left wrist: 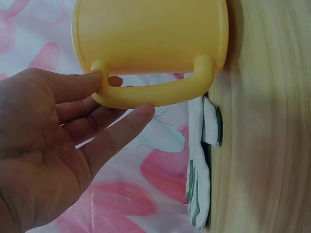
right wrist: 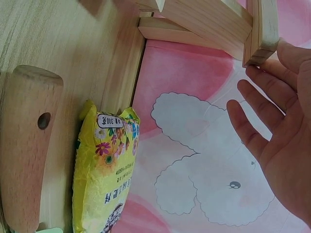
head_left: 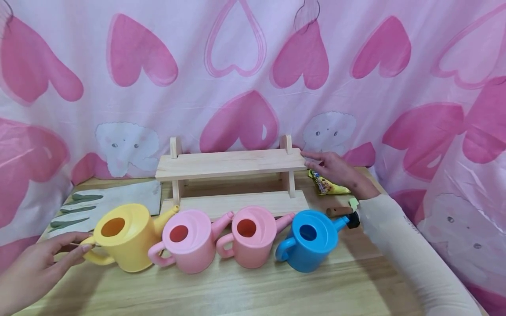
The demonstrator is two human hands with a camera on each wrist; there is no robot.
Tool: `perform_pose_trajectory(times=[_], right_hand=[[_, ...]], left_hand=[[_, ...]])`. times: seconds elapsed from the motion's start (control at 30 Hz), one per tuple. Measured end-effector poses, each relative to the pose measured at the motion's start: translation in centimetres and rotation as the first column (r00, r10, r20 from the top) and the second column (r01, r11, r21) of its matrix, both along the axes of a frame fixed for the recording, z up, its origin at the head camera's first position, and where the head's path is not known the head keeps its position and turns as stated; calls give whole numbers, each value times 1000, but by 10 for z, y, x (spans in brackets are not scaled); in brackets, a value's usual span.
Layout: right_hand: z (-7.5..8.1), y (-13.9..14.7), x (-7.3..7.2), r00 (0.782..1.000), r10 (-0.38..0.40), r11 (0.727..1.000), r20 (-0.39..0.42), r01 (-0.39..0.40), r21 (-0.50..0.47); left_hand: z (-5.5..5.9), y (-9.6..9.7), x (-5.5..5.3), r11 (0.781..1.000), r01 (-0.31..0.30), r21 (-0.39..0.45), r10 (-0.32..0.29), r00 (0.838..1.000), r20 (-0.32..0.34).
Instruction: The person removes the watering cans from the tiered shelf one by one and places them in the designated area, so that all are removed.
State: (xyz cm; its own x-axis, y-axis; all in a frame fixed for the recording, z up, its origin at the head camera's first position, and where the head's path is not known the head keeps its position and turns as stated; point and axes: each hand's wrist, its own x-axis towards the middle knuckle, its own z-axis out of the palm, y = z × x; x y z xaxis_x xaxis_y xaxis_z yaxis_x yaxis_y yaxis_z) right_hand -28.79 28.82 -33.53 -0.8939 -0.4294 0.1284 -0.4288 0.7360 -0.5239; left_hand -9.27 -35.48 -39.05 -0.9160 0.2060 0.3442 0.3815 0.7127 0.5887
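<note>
A yellow watering can (head_left: 134, 245) stands at the left end of a row on the table. My left hand (head_left: 43, 267) pinches its handle (left wrist: 150, 94) between thumb and fingers. Beside it stand a pink watering can (head_left: 195, 254), a second pink watering can (head_left: 254, 252) and a blue watering can (head_left: 306, 254). Behind the row is a two-tier wooden shelf (head_left: 233, 163). My right hand (head_left: 332, 169) touches the right end of its upper board; in the right wrist view the thumb and fingertips meet the wood edge while the other fingers extend loosely.
White gloves with green stripes (head_left: 118, 202) lie at the left behind the yellow can. A yellow printed packet (right wrist: 107, 170) and a wooden handle (right wrist: 31, 145) lie at the right of the shelf. A pink heart-patterned curtain (head_left: 237, 87) hangs behind the table.
</note>
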Motion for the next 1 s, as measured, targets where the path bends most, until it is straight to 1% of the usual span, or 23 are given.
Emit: perform_pose_trajectory(times=[0.07,0.23,0.3,0.4,0.5,0.6,0.67,0.83,0.9,1.0], right_hand=[[0,0,0,1000,1,1000,-4,-1,1],[-1,0,-1,1000,8,1000,-13,-8,7],[-1,0,-1,1000,9,1000,-14,-9,10],[-1,0,-1,1000,7,1000,-15,-7,14],[-2,1,-2,1000,3,1000,-15,-3,16],[-2,1,-3,1000,2,1000,-13,-2,16],[-2,1,-4,1000,4,1000,-9,-4,16],[-3,1,-5,1000,8,1000,-6,-7,16],[-3,1,-5,1000,8,1000,-10,-8,18],[-3,1,-6,1000,10,1000,-12,-9,25]], left_hand=[[-2,0,-1,1000,13,-14,-13,1000,-3],[-5,2,-2,997,81,9,-80,997,-5],[-5,3,-2,995,95,11,-95,996,-1],[-5,5,-1,996,94,3,-94,995,21],[-5,6,0,997,77,-1,-77,996,46],[-4,6,0,998,70,-3,-70,996,54],[-3,6,0,998,56,-20,-55,997,63],[2,5,-3,994,3,-107,10,993,118],[3,4,-4,994,8,-106,5,992,126],[2,3,-6,998,47,-44,-42,994,100]])
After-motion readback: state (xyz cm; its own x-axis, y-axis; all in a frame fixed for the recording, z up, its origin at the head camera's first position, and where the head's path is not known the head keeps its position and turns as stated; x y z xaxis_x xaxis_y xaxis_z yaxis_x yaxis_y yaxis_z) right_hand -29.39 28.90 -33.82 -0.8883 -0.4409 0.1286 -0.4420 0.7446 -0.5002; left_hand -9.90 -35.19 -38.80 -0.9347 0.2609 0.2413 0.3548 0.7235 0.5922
